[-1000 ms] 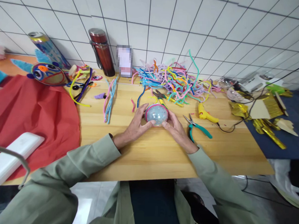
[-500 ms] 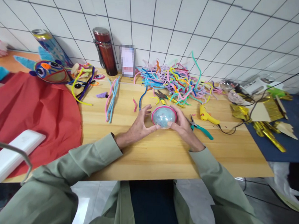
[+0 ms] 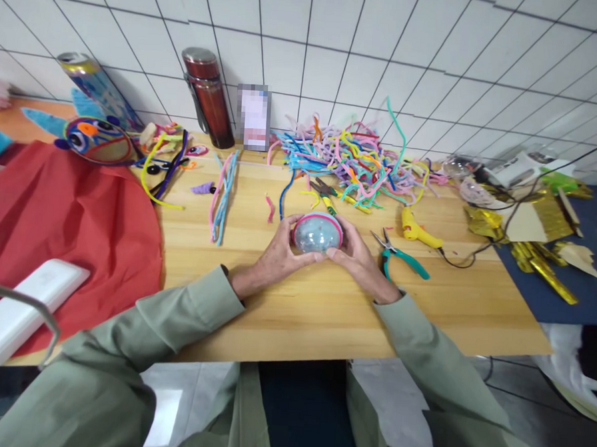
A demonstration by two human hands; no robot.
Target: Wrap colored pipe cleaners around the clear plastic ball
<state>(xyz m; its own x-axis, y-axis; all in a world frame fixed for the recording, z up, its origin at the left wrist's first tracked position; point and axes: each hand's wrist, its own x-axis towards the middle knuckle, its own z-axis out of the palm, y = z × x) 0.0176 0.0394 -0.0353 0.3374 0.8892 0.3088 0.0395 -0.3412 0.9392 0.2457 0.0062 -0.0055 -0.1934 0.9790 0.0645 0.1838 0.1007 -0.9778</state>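
Observation:
Between both hands I hold a clear plastic ball [image 3: 318, 234] with a pink band round its rim and pale blue showing inside. My left hand [image 3: 286, 251] grips its left side, thumb along the near edge. On the other side, my right hand [image 3: 353, 256] wraps round it with the thumb near the left one. Just beyond the ball lie pliers with yellow handles [image 3: 326, 197]. Right of my right hand are teal-handled pliers [image 3: 401, 257] with their jaws apart, and a yellow glue gun [image 3: 419, 231] with a black cord.
Behind is a heap of coloured pipe cleaners [image 3: 352, 161]. A red thermos [image 3: 208, 99] and a phone [image 3: 254, 118] stand by the tiled wall. At left are red cloth [image 3: 103, 213], a white power bank [image 3: 34, 303] and a decorated mask-like piece [image 3: 100, 140]. Gold foil [image 3: 541, 263] lies right.
The ball has moved slightly left, into my left hand's grasp. My left fingers, spread apart before, now close on its side. My right hand has moved left with it.

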